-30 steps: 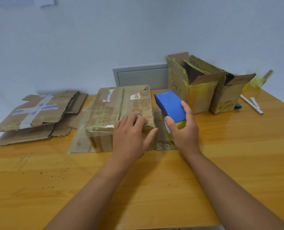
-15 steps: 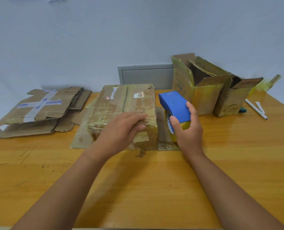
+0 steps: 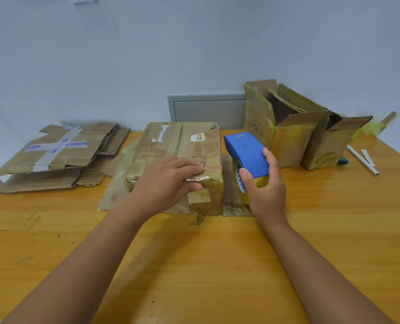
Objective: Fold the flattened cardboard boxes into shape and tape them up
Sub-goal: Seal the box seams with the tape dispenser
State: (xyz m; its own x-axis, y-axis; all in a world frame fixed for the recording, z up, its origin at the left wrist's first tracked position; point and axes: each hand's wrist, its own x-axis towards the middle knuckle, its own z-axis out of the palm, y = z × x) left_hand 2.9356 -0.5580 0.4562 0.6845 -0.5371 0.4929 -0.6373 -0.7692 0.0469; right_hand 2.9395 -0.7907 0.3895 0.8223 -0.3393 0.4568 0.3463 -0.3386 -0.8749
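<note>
Head-camera footage shows a folded cardboard box [image 3: 175,160] at the middle of the wooden table [image 3: 217,265], its near top edge pressed down by the left hand [image 3: 168,181], fingers extended flat along a fresh strip of tape, presumably so that it bonds. Just right of the box, a blue tape dispenser [image 3: 248,160] is gripped by the right hand [image 3: 264,185], thumb and fingers curled round it, kept ready for another strip. Flattened boxes [image 3: 58,155] are stacked at the far left; two open assembled boxes [image 3: 297,127] are set at the far right.
</note>
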